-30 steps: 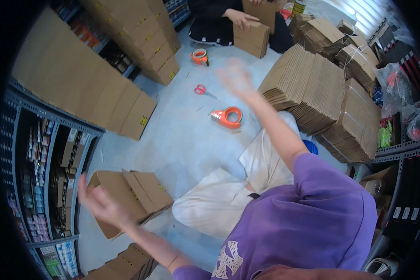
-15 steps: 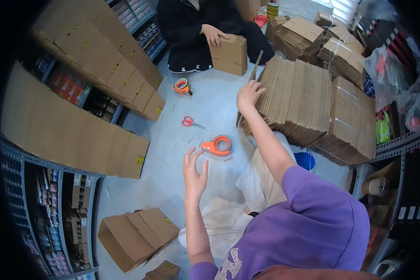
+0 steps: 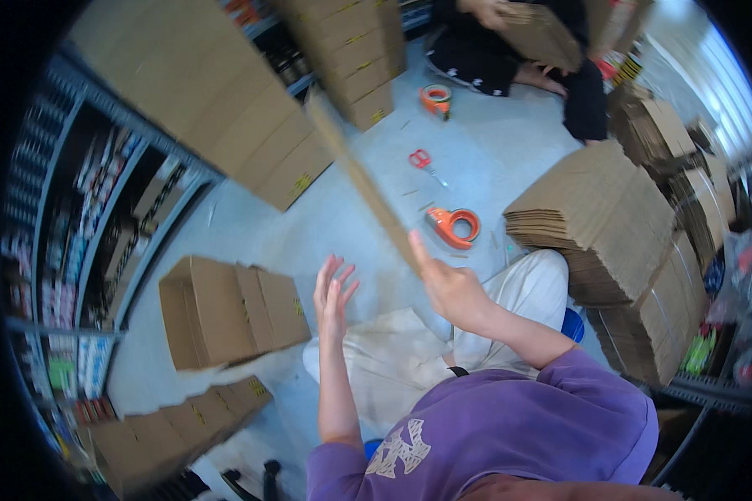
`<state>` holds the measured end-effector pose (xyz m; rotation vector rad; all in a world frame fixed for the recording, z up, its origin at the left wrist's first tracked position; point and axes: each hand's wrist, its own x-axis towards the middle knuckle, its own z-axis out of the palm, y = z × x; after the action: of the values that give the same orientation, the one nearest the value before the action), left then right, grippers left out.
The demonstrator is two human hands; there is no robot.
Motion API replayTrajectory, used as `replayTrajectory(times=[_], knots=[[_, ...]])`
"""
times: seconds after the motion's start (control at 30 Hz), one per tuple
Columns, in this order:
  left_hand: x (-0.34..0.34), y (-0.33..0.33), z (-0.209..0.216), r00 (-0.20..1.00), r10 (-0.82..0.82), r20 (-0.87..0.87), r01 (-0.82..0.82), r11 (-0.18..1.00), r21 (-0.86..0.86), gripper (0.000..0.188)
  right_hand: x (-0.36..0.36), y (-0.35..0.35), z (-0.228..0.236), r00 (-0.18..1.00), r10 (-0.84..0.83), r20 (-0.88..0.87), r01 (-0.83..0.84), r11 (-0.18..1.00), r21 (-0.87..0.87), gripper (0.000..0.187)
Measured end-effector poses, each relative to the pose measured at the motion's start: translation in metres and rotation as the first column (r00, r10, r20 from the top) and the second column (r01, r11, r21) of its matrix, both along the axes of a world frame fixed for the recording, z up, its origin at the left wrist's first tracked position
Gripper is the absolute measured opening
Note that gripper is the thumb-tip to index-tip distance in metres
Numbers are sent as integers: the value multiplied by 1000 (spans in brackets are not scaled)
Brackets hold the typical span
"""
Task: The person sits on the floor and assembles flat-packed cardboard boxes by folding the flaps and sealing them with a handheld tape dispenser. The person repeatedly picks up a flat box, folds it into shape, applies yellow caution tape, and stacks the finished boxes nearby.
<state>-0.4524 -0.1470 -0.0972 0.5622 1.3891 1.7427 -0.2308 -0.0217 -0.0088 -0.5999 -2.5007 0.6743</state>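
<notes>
My right hand (image 3: pixel 449 288) grips one end of a flattened cardboard box (image 3: pixel 361 182), seen edge-on and smeared by motion, slanting up and to the left over the floor. My left hand (image 3: pixel 332 292) is raised over my left leg, holding nothing, with its fingers apart. An orange tape dispenser (image 3: pixel 453 229) lies on the floor just beyond my right hand. Past it are red-handled scissors (image 3: pixel 427 166) and another orange tape dispenser (image 3: pixel 435 101). The stack of flattened boxes (image 3: pixel 589 217) stands to my right.
Open cartons (image 3: pixel 217 313) stand at my left, with more boxes (image 3: pixel 180 430) nearer. Tall rows of cartons (image 3: pixel 200 92) and metal shelving (image 3: pixel 134 225) line the left. Across from me a person (image 3: pixel 510 42) sits holding cardboard. Tied cardboard bundles (image 3: pixel 656 309) are at the right.
My right hand has pulled a flattened box from the stack and swung it leftward in front of me. The view has turned left. The other person has lifted their cardboard off the floor.
</notes>
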Motion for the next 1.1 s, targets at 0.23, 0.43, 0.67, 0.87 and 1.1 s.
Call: replayTrajectory(times=[0.23,0.43,0.67,0.87,1.1], knots=[[-8,32,-29,990,141,-13,-140,970,-197,103,-47,-22,-60,891,338,302,-240,918,-317,58],[-16,26,-46,991,129,-24,-131,961,-243,109,-75,17,-89,968,230,102,-100,723,-683,49],[-29,22,-48,887,264,-378,-335,933,-135,108,-83,19,-66,935,105,340,-25,973,-231,32],[-4,4,-3,898,120,-422,-218,957,-191,98,-102,91,-68,954,-80,288,114,988,-104,29],[-42,69,15,400,21,-916,-587,773,-239,47,-110,84,-58,991,51,121,-41,995,-86,40]])
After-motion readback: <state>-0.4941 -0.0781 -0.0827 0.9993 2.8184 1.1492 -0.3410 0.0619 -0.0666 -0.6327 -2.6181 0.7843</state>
